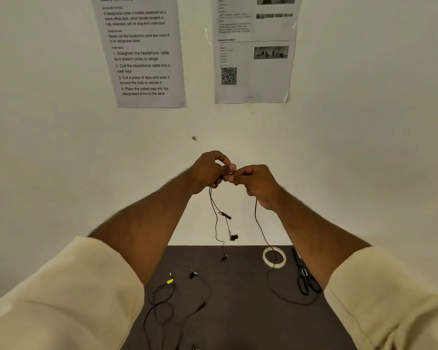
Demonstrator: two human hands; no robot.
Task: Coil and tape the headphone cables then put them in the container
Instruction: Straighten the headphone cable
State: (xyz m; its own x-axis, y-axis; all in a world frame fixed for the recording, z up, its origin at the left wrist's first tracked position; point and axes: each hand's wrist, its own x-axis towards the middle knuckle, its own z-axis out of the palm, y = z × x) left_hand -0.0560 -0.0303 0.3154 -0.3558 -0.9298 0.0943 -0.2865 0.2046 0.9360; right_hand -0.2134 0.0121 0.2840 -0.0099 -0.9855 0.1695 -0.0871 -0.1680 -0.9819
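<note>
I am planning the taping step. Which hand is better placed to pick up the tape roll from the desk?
Probably the right hand: the tape roll lies below it on the desk's right side, beside the scissors. The left hand could keep its grip on the headphone cable.

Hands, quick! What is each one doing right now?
Left hand: fingers curled, pinching the black headphone cable held up in the air.
Right hand: fingers curled, pinching the same cable, right beside the left hand.
</note>
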